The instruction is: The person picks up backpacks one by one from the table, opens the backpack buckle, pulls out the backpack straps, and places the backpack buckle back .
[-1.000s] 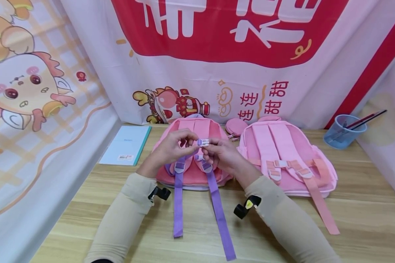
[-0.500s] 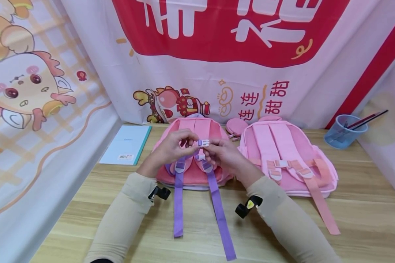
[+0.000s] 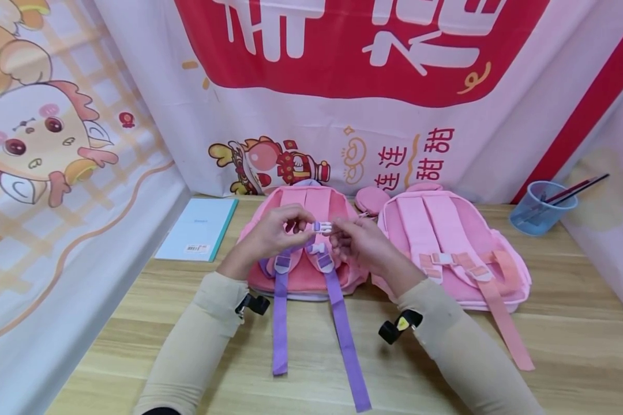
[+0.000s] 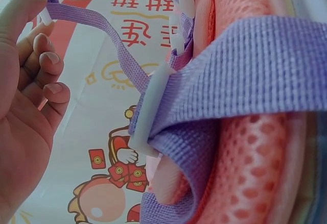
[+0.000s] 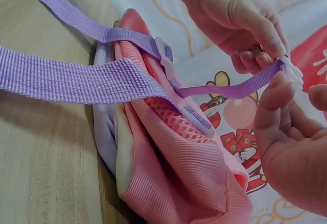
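My left hand (image 3: 277,230) pinches a white side-release buckle half (image 3: 323,227) by its purple webbing end, between thumb and index finger. The prongs point right, toward my right hand (image 3: 360,245). My right fingertips sit close by the prongs, thumb and index finger parted; contact is unclear. In the left wrist view, a thin purple strap (image 4: 115,38) runs from the buckle to a white slider (image 4: 153,106). The other buckle half (image 3: 316,249) hangs on the right shoulder strap of the coral-pink backpack (image 3: 306,282), which lies behind and below the hands.
A light pink backpack (image 3: 405,222) with a fastened chest buckle (image 3: 443,259) lies on the right. Between the bags is a round pink pouch (image 3: 372,200). A blue notebook (image 3: 197,225) lies left; a blue pen cup (image 3: 535,216) stands right. Long purple straps (image 3: 349,346) trail forward over the table.
My right hand has drawn slightly to the right, its fingers loosening from the prongs, and the lower buckle half shows more. My left hand keeps its pinch in nearly the same place.
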Tool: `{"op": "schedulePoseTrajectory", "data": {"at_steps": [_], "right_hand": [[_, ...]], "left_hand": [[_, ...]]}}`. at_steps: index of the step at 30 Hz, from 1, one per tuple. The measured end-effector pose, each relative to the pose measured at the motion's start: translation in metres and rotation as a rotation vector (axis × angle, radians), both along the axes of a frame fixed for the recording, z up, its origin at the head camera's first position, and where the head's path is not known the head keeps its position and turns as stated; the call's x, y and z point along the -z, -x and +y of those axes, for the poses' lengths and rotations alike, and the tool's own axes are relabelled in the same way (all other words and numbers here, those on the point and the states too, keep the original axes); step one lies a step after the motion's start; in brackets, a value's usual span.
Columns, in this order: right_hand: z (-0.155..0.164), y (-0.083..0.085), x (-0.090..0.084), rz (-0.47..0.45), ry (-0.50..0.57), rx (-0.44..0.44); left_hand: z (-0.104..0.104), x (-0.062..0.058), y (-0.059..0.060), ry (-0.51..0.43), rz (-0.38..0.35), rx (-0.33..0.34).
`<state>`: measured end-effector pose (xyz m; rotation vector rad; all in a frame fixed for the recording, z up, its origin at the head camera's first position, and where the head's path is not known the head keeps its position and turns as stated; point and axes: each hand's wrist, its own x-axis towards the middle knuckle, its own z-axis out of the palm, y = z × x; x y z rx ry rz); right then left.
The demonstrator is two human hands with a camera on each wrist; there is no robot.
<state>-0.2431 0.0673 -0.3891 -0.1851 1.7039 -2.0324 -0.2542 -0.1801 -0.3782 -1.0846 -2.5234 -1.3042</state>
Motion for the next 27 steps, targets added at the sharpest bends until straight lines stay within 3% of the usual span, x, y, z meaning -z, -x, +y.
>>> {"op": "schedulePoseTrajectory", "data": {"at_steps": [9,16,27], "right_hand": [[-0.005,-0.003,-0.004,0.075,-0.048,-0.006],[-0.006,-0.002,-0.009,0.068,-0.062,0.031],[-0.003,-0.004,-0.016,0.049,-0.124,0.053]], "left_hand": [[0.0,0.0,0.001,0.017,0.005,0.005],[0.001,0.0,0.0,0.027,0.012,0.001],[-0.002,0.006,0.005,0.065,-0.105,0.034]]}}
